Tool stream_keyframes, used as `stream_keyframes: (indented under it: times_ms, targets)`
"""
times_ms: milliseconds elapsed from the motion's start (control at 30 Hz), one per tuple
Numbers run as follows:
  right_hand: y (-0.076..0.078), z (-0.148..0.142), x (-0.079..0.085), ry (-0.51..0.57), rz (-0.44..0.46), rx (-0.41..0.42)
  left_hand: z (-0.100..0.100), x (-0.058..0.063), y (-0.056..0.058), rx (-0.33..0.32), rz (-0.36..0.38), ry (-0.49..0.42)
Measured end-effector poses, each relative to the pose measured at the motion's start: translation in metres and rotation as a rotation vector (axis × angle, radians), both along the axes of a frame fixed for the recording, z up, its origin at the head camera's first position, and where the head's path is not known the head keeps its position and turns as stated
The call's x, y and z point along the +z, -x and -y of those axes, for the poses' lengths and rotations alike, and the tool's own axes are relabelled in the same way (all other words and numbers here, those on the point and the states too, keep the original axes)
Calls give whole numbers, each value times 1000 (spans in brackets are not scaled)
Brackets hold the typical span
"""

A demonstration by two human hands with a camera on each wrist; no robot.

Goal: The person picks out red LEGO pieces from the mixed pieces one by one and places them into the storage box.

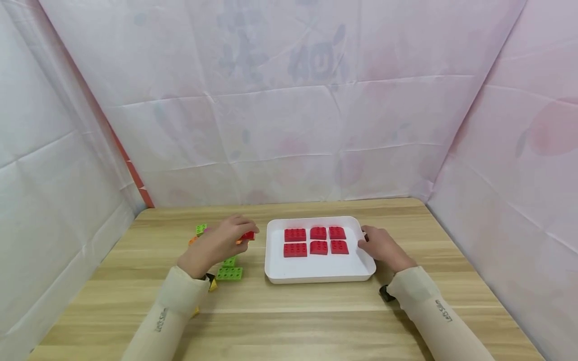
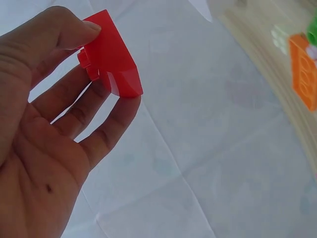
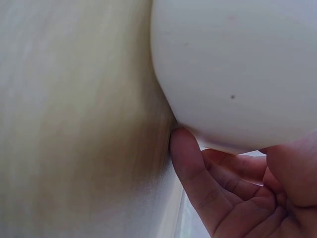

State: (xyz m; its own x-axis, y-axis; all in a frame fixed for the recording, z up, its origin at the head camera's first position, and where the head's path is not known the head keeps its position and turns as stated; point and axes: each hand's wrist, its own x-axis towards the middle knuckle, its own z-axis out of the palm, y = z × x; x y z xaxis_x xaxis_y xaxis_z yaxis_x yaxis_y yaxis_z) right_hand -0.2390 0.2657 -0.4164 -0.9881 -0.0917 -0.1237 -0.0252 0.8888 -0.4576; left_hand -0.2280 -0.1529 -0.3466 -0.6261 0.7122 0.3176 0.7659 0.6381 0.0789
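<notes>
Left of the tray, my left hand (image 1: 217, 244) pinches a red toy brick (image 2: 116, 57) between thumb and fingers; its studs face the palm in the left wrist view. In the head view the fingers partly cover that brick. My right hand (image 1: 383, 245) grips the right rim of a white tray (image 1: 316, 272), and the right wrist view has its fingers (image 3: 190, 153) against the tray's edge. Several red bricks (image 1: 295, 249) lie in two rows inside the tray, studs up, some with a sloped or rounded side.
Around and beneath my left forearm lie loose bricks: a long green brick (image 1: 229, 273), a smaller green one (image 1: 201, 229), an orange one (image 2: 303, 72) and yellow pieces (image 1: 213, 286). The wooden table (image 1: 289, 326) is enclosed by pale cloth walls (image 1: 289, 125) at the back and sides.
</notes>
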Motion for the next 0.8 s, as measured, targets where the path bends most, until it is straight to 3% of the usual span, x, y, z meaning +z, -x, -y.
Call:
stream_keyframes:
  times_ms: [300, 500, 800]
  targets:
    - [1, -2, 4, 4, -22, 7, -15, 3, 5, -63, 5, -29]
    - [0, -3, 2, -2, -18, -1, -32, 5, 8, -91, -30, -11]
    - [0, 0, -2, -5, -6, -5, -56, 6, 7, -80, 14, 24]
